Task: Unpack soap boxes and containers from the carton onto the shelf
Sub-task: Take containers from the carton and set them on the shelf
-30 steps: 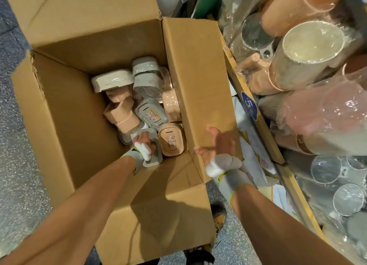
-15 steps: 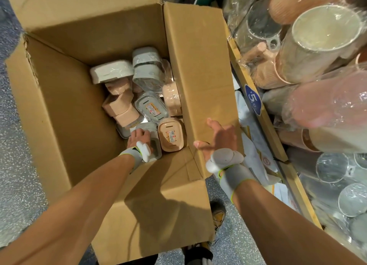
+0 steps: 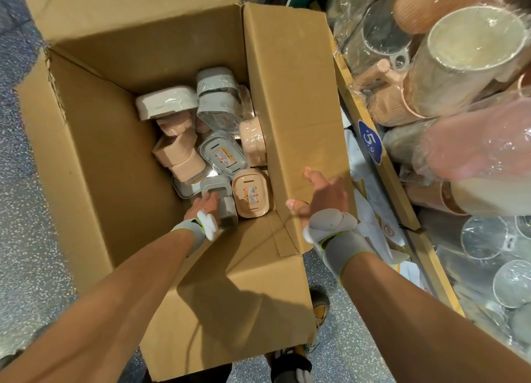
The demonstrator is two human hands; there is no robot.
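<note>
Shop aisle, stocking in progress. Wooden shelf (image 3: 396,187) has a blue oval price tag (image 3: 370,142) reading 5.9 on its edge. The shelf is packed with film-wrapped cups (image 3: 471,58) in beige and pink, plus clear glasses (image 3: 485,236) lower down. An open carton (image 3: 86,141) on the speckled floor (image 3: 26,210) holds shrink-wrapped soap boxes (image 3: 222,155), some with printed labels.
</note>
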